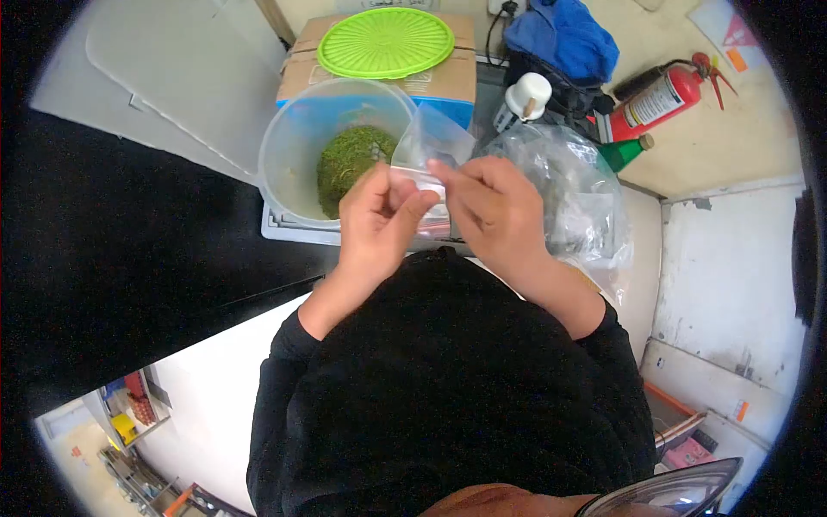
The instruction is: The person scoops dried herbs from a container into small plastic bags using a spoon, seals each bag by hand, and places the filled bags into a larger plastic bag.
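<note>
Both hands pinch a small clear plastic bag [435, 138] in front of my chest, gripping it along an edge that looks like a zip strip. My left hand [376, 220] has its thumb and fingers closed on the left side of that edge. From the right, my right hand [501, 209] grips the same edge between thumb and fingers. Nothing can be made out inside the bag. Just beyond my left hand stands a translucent round tub [289, 164], holding dried green crushed leaves [355, 164]. The bag's upper part overlaps the tub's right rim.
A lime green lid [385, 41] lies on a cardboard box [301, 82] behind the tub. To the right are a large clear plastic bag [573, 185], a white-capped container [527, 95], a green bottle [626, 153], a blue cloth [560, 39] and a red fire extinguisher [659, 103].
</note>
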Demonstrator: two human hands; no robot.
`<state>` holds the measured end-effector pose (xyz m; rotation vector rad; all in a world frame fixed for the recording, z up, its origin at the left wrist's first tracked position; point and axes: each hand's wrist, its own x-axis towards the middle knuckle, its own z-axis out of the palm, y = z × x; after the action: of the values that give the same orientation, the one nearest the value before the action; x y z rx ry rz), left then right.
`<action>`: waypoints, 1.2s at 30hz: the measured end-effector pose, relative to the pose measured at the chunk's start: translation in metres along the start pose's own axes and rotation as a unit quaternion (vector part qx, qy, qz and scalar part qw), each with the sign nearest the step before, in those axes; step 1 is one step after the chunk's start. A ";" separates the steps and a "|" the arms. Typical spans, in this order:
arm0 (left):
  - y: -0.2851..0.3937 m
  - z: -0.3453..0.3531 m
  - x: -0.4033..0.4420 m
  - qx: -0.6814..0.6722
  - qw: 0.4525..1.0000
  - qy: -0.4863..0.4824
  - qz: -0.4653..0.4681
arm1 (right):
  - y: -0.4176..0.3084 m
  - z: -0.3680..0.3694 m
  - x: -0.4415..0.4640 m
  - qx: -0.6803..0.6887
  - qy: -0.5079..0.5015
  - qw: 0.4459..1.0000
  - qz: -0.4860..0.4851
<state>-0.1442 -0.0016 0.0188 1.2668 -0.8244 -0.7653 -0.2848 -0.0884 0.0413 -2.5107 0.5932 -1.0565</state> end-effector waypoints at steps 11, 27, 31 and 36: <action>0.011 -0.087 0.007 0.006 0.995 -0.088 -0.045 | -0.038 0.042 0.044 0.267 -0.136 0.946 0.127; 0.027 -0.190 0.050 0.231 0.969 -0.082 -0.035 | -0.064 0.100 0.107 0.089 -0.240 0.949 -0.185; 0.027 -0.193 0.056 0.018 0.985 -0.160 0.061 | -0.064 0.109 0.127 0.158 -0.251 0.943 -0.150; 0.016 -0.217 0.053 -0.135 0.936 -0.315 -0.087 | -0.061 0.130 0.147 0.276 -0.299 0.909 -0.085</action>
<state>0.0706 0.0632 0.0171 0.8519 -1.0764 -1.4195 -0.0808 -0.0901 0.0704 -2.2070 -0.1022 -0.3651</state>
